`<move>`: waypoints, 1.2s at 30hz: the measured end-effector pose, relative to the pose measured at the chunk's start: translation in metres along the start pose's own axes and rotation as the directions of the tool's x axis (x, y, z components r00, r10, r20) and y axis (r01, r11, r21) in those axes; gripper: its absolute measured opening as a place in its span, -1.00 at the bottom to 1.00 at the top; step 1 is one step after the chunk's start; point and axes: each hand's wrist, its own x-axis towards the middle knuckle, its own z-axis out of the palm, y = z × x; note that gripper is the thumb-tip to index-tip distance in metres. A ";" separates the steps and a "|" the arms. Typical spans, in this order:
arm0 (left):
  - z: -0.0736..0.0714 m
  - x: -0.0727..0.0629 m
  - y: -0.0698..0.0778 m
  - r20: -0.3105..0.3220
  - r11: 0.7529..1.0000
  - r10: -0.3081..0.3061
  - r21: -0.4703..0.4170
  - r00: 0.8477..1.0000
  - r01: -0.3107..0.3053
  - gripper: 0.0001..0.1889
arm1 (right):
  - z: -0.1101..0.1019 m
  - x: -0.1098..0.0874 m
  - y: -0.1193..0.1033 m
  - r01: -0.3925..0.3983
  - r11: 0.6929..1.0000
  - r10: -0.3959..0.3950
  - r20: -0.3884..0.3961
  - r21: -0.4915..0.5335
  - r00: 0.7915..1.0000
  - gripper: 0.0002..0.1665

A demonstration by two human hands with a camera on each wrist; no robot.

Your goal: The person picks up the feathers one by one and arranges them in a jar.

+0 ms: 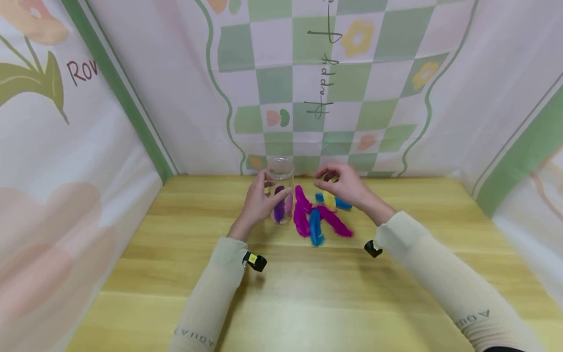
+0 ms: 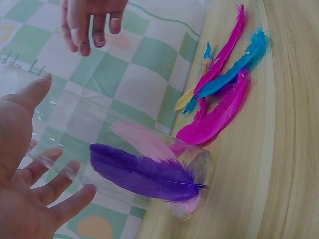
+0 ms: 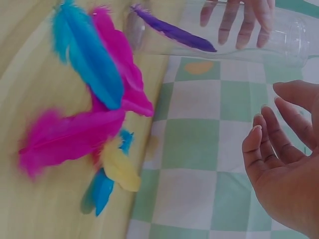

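A tall clear jar (image 1: 282, 168) stands upright on the table, near its back edge. Inside it are a purple feather (image 2: 142, 174) and a pale pink feather (image 2: 144, 139). My left hand (image 1: 261, 198) holds the jar from the left, thumb on the near side and fingers behind. To the jar's right, my right hand (image 1: 345, 185) hovers above the loose feathers with loosely bent fingers and nothing in them. That pile has several magenta feathers (image 3: 75, 137), a blue feather (image 1: 315, 227) lying toward the front, and a yellow feather (image 3: 119, 167) across more blue at the back.
The wooden table (image 1: 308, 303) ends at a hanging cloth (image 1: 308, 88) with green and white checks, close behind the jar. More printed cloth (image 1: 66, 161) hangs along the left side, and another panel on the right. A small black camera sits at each wrist.
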 end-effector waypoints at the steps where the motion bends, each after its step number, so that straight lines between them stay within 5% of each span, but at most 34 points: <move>1: 0.000 -0.002 -0.001 0.001 1.000 -0.006 -0.002 1.000 0.006 -0.23 | 0.002 -0.002 0.002 -0.009 1.000 0.009 0.005 0.003 1.000 -0.77; 21: 0.001 -0.002 -0.002 -0.010 1.000 -0.001 0.026 1.000 0.001 -0.24 | 0.005 -0.019 0.032 -0.086 0.994 0.088 0.032 -0.060 0.996 -0.72; 36: 0.000 -0.001 -0.001 -0.010 1.000 0.001 0.015 1.000 -0.001 -0.26 | 0.005 -0.024 0.055 -0.071 0.995 0.076 0.069 -0.072 0.995 -0.74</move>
